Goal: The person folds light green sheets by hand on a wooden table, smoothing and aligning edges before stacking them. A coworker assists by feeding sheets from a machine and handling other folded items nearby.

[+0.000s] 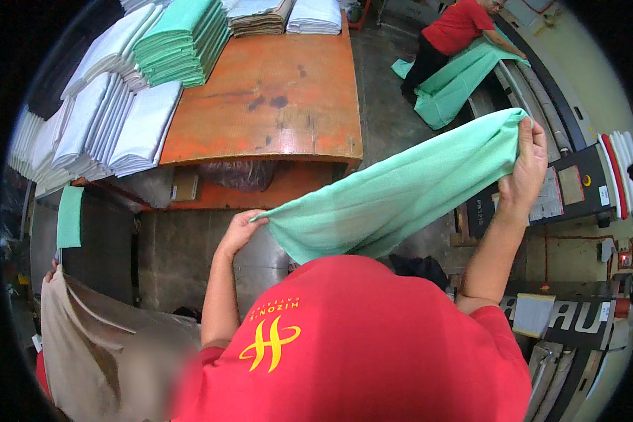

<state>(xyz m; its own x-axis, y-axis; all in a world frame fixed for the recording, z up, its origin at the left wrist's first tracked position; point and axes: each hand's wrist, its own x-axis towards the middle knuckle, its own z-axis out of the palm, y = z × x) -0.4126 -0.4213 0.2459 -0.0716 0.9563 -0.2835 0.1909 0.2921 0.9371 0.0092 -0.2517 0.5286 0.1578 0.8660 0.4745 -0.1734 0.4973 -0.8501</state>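
Note:
A mint-green cloth stretches between my two hands in front of my red shirt. At the cloth's left corner, my left hand pinches the edge between thumb and fingers. My right hand, farther out and higher in the picture, grips the bunched right end. The upper edge is drawn fairly taut and slants up to the right. Below it the fabric hangs in loose folds, its lowest part hidden behind my chest.
An orange wooden table bears stacks of folded green cloths and white cloths. A co-worker handles green cloth at a roller machine. At lower left, another person's hand holds a beige cloth.

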